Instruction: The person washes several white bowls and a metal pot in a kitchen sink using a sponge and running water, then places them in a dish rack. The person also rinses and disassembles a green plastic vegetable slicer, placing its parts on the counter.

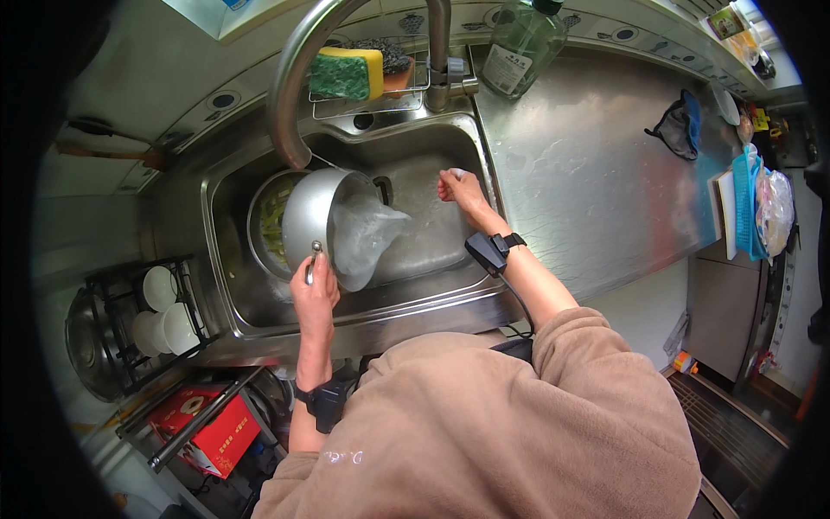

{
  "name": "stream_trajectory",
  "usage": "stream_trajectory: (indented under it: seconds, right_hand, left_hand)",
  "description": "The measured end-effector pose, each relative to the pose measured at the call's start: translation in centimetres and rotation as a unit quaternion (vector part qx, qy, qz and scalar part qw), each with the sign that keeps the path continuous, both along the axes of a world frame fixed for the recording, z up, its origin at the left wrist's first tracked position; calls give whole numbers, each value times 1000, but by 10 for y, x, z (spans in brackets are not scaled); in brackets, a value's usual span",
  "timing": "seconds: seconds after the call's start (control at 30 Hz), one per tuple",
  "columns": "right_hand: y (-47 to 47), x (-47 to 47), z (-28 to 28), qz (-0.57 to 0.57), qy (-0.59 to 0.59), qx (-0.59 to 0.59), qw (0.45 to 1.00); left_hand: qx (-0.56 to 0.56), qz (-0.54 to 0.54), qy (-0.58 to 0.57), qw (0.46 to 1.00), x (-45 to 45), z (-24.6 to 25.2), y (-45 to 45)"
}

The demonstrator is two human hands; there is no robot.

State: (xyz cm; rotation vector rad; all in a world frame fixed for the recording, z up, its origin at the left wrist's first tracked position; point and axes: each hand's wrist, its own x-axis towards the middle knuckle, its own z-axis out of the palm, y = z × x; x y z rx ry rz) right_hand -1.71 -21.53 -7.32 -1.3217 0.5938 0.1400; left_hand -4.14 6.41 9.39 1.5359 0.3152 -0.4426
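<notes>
My left hand [314, 292] grips the small side handle of a metal pot or basin [311, 201]. The vessel is tipped onto its side over the sink [447, 240], its mouth facing right. Cloudy water [363, 227] streams out of it into the right part of the basin. Behind and left of it, a round metal colander or bowl [253, 224] holds green vegetable pieces [272, 214], partly hidden by the tipped vessel. Over the sink's right side, my right hand [460, 188] has curled fingers. Something small and whitish shows at it, too unclear to name.
The curved faucet [285, 97] arches over the sink's back left. A wire rack [369, 107] carries a green-yellow sponge [347, 72]. A green bottle [524, 52] stands on the steel counter [583, 175], with a face mask [681, 126] farther right. White bowls [178, 327] sit in a left-hand rack.
</notes>
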Motion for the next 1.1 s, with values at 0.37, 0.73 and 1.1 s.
stream_trajectory:
  seconds: [0.37,0.73,1.1]
  right_hand:
    - [-2,15,16,-4,-36,4,999]
    - [-45,49,58,-247,-219,-258,908]
    - [-102,141,39,-130,-185,-142,964]
  left_hand:
    - [335,-69,-329,880,-4,10,15]
    - [411,-62,-423,805,0,17,24]
    - [-282,91,-59,953,31,12,52]
